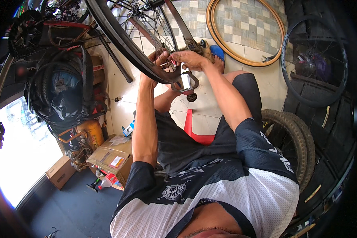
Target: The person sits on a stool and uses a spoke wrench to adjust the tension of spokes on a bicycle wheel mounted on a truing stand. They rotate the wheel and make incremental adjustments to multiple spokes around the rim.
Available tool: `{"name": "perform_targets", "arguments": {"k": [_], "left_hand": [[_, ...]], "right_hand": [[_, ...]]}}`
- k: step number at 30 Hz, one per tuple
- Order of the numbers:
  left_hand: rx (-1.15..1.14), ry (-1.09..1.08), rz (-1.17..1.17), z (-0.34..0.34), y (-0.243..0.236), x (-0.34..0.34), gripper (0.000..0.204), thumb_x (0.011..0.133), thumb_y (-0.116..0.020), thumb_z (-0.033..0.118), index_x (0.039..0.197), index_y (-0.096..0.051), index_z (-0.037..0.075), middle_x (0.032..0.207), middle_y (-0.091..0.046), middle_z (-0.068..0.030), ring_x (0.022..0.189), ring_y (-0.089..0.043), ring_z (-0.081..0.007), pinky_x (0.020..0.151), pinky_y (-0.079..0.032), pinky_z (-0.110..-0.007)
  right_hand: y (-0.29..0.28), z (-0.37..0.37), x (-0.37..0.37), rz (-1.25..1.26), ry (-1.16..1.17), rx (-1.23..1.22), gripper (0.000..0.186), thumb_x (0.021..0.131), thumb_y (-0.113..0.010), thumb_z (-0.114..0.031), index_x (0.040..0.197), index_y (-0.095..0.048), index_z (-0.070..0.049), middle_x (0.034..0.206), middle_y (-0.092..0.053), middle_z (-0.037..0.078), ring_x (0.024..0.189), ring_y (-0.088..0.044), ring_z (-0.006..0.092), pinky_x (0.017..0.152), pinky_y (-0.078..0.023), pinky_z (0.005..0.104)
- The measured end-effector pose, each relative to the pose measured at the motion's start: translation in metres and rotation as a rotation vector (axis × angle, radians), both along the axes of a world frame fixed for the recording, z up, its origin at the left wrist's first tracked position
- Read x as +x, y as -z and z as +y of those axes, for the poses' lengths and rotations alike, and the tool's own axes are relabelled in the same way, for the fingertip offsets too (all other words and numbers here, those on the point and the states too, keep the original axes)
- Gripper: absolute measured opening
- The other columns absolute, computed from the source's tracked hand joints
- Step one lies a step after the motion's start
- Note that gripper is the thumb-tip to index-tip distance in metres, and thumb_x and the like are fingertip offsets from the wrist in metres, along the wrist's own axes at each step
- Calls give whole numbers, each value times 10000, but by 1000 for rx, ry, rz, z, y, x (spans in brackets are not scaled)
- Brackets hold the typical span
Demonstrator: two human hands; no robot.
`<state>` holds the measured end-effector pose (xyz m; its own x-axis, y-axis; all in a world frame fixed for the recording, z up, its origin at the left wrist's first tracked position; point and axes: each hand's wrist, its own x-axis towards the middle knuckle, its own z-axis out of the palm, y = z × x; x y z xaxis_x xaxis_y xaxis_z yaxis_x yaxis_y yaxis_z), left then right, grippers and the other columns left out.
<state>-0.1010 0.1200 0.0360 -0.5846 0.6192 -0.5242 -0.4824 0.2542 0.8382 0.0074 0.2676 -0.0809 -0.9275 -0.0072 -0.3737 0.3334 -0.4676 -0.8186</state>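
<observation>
A bicycle wheel (pixel 125 47) with a black rim and thin dark spokes stands before me in a metal wheel stand (pixel 178 22). My left hand (pixel 160 59) reaches past the near part of the rim; its fingers are closed at the spokes and rim. Opposite it, my right hand (pixel 191 59) has fingers bent and pinched by the same spokes. A small red piece (pixel 173 62) shows at the right fingertips, too little of it visible to name. The stand's lower part with a dark round knob (pixel 191 97) sits just below my hands.
Two tan tyres (pixel 261 64) lie on the tiled floor at the far right. Another wheel (pixel 286 59) and knobby tyres (pixel 305 139) are at the right. A red plastic stool (pixel 189 123) is between my legs. Left are a cardboard box (pixel 103 155) and an orange tank (pixel 91 130).
</observation>
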Motion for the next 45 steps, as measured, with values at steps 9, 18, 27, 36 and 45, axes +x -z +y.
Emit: {"name": "perform_targets", "arguments": {"k": [9,18,27,36,45], "left_hand": [[0,13,-17,1,4,0,479,920,-776,213,1297,-612,-32,1084,-719,-120,977,-704,-199,807,-584,-338],[19,16,-40,-2,5,-1,441,924,-774,213,1255,-617,-34,1078,-721,-123,964,-710,-216,805,-588,-354],[-42,59,86,2,24,-4,563,895,-808,256,1322,-599,-46,1123,-718,-112,997,-703,-191,805,-561,-321],[-18,53,124,2,53,-11,514,907,-797,218,1317,-610,-29,1136,-713,-103,971,-702,-176,770,-575,-295],[-35,65,125,3,55,-12,522,913,-787,206,1330,-592,-42,1142,-702,-108,967,-701,-177,766,-593,-298]], "right_hand": [[-6,-26,-23,-179,251,914,307,864,-760,-335,964,-680,-56,937,-728,169,851,-699,307,690,-514,424],[-27,-18,-11,-154,178,909,296,840,-757,-309,981,-704,-55,884,-732,194,837,-720,361,750,-555,452],[-27,1,-7,22,568,550,236,879,-728,-178,1053,-750,-19,871,-763,122,763,-715,190,727,-548,323],[-23,-1,6,81,231,315,259,972,-653,-157,1186,-726,-31,892,-741,34,741,-630,101,651,-500,262],[-20,-13,1,51,162,238,202,988,-617,-131,1118,-719,-16,863,-712,8,728,-590,84,622,-477,261]]}}
